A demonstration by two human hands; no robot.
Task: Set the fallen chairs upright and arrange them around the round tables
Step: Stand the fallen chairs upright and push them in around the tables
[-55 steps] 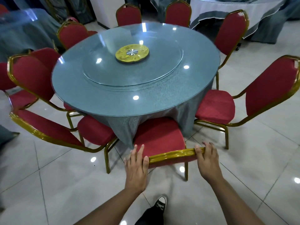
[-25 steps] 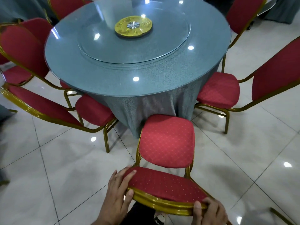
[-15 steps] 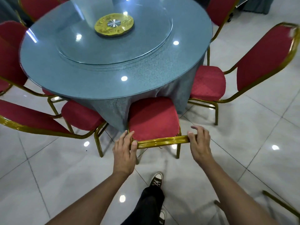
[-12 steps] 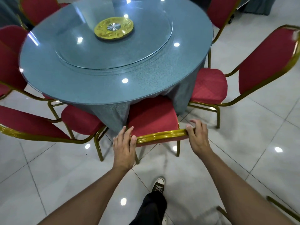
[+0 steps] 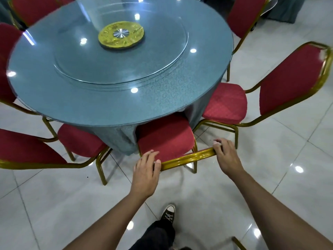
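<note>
Glossy tiled floor (image 5: 270,159); my left hand (image 5: 146,168) and right hand (image 5: 226,154) curl over red gold-framed chair (image 5: 165,141) backrest, steering it under round glass-topped desk (image 5: 115,109).

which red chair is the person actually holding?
The middle chair, seat tucked under the near edge of the round table. Left hand and right hand both grip its gold top rail; the neighbouring chairs go untouched.
</note>
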